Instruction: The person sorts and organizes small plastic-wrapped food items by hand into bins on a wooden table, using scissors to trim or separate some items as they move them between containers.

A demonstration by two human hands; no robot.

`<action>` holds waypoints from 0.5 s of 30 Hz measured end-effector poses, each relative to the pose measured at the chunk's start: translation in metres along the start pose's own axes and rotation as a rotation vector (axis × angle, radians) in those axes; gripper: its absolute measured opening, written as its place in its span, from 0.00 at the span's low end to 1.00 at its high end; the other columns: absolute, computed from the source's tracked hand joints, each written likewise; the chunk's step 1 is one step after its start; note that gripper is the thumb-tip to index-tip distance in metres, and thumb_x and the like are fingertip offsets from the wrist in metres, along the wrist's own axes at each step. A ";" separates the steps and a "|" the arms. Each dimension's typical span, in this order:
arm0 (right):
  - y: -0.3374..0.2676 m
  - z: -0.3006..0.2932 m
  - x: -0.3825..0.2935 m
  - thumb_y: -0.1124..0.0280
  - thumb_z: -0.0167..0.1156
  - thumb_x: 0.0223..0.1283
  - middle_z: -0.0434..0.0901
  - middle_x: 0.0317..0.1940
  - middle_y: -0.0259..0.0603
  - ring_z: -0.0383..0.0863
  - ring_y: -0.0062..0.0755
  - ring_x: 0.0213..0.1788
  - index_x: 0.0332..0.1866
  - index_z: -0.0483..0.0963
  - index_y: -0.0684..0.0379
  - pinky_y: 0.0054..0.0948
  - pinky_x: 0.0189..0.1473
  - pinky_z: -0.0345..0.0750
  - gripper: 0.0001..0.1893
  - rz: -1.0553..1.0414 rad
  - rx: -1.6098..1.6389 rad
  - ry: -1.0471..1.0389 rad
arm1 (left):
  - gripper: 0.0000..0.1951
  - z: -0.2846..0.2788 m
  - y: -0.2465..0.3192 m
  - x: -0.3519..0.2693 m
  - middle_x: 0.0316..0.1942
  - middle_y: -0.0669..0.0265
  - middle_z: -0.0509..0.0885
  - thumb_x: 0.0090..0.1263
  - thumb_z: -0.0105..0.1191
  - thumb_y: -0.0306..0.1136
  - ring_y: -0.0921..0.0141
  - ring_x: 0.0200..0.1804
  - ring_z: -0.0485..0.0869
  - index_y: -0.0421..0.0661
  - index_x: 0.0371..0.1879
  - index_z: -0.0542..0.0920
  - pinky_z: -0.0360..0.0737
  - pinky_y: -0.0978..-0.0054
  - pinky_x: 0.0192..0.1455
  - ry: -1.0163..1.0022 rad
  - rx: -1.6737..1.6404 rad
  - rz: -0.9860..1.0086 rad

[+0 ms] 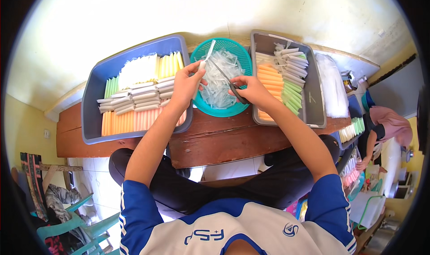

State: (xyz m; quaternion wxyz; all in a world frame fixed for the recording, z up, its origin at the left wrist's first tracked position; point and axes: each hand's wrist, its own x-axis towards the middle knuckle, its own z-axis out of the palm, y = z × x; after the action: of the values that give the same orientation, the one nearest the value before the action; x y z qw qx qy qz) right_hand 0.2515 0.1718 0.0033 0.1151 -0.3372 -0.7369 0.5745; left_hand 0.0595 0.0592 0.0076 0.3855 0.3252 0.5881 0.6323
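Note:
My left hand (pixel 189 82) holds a slim pale filled plastic tube (pixel 202 65) upright, its flat clear end (pixel 211 50) sticking up past the fingers. In my right hand (pixel 250 89) is a pair of scissors (pixel 239 93) with dark handles. Their blades point up and left towards the tube's plastic end; whether they touch it, I cannot tell. Below both hands stands a round teal plastic basket (pixel 248 62), heaped with clear plastic offcuts (pixel 220 90).
A blue-grey tub (pixel 88 120) on the left holds rows of coloured tubes. Another grey tub (pixel 314 104) on the right holds more. Both stand on a wooden bench (pixel 215 147). Clear plastic bags (pixel 331 87) lie beyond. A co-worker (pixel 386 127) bends over tubs at far right.

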 end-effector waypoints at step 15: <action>0.001 -0.005 -0.044 0.68 0.69 0.57 0.79 0.35 0.33 0.74 0.14 0.26 0.57 0.73 0.68 0.14 0.26 0.69 0.25 0.089 0.389 -0.120 | 0.20 0.005 0.001 0.004 0.34 0.65 0.79 0.65 0.61 0.25 0.73 0.29 0.84 0.37 0.57 0.77 0.78 0.79 0.22 0.124 0.188 0.056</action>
State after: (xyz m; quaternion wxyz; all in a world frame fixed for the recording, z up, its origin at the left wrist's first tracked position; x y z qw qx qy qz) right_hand 0.2881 0.1480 0.0133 0.1086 -0.3058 -0.6021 0.7295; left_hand 0.0616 0.0652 0.0093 0.2982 0.3365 0.6582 0.6038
